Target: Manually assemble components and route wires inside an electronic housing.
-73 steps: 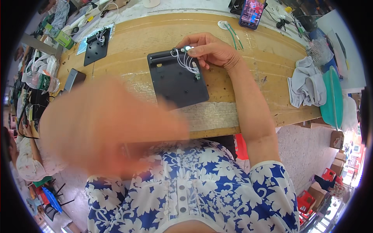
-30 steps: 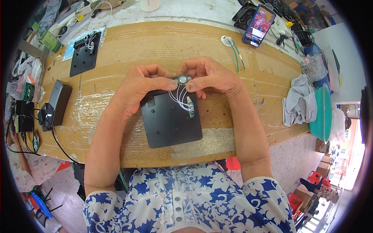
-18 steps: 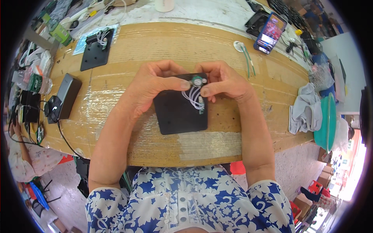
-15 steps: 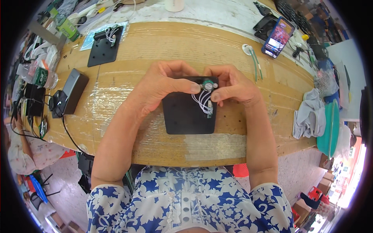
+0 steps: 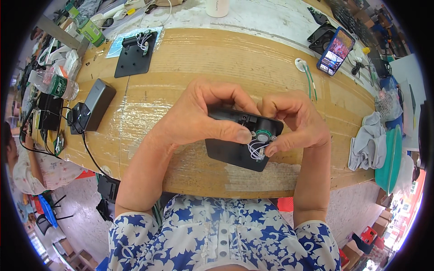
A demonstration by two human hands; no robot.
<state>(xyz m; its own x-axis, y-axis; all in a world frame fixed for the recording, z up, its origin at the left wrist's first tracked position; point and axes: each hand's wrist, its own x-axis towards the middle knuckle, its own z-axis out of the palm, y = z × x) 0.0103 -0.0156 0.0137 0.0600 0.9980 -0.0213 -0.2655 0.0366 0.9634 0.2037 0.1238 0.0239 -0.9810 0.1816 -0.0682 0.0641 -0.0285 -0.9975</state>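
A flat black plastic panel (image 5: pixel 228 151) is held tilted over the middle of the table, its far edge raised. My left hand (image 5: pixel 201 115) grips the far left of it, thumb on the near face and fingers behind. The right hand (image 5: pixel 300 119) pinches at the far right corner, with its thumb beside a small round part (image 5: pixel 263 136) that has a green rim. Thin white wires (image 5: pixel 257 151) loop down from that part to a small piece on the panel. My fingertips behind the panel are partly hidden.
Another black panel with white wires (image 5: pixel 133 63) lies far left on a light blue sheet (image 5: pixel 116 46). A grey box (image 5: pixel 100 101) and cables stand at left, near a plastic bottle (image 5: pixel 58 86). At right are a propped phone (image 5: pixel 336 50), green wires (image 5: pixel 311 81) and grey cloth (image 5: pixel 368 142).
The panel has been tilted and turned, its far edge coming up, and both hands have moved with it slightly to the right and nearer. My right fingers have lifted and curled more.
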